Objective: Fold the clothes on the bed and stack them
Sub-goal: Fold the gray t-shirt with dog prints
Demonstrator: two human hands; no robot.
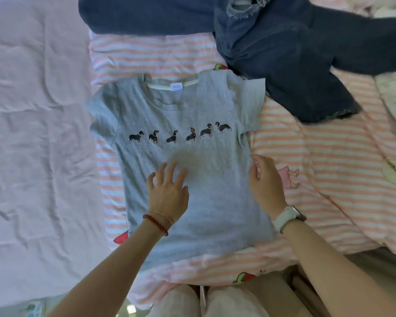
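- Two hands work over a grey T-shirt [192, 156] spread front-up on a pink-and-white striped quilt [329, 161] on the bed.
- The shirt's long axis runs away from the person, its collar and white label at the far end and its hem nearest the person; a row of six small dachshunds [180, 135] crosses the chest.
- The left hand [167, 191] lies flat on the lower middle of the shirt, fingers spread and straight.
- The right hand [264, 179] sits at the shirt's right edge, fingers bent at the side seam; whether it pinches the cloth I cannot tell.
- Dark denim jeans [284, 53] lie crumpled beyond the shirt's right shoulder.
- A pale lilac sheet [37, 133] covers the bed on the left.
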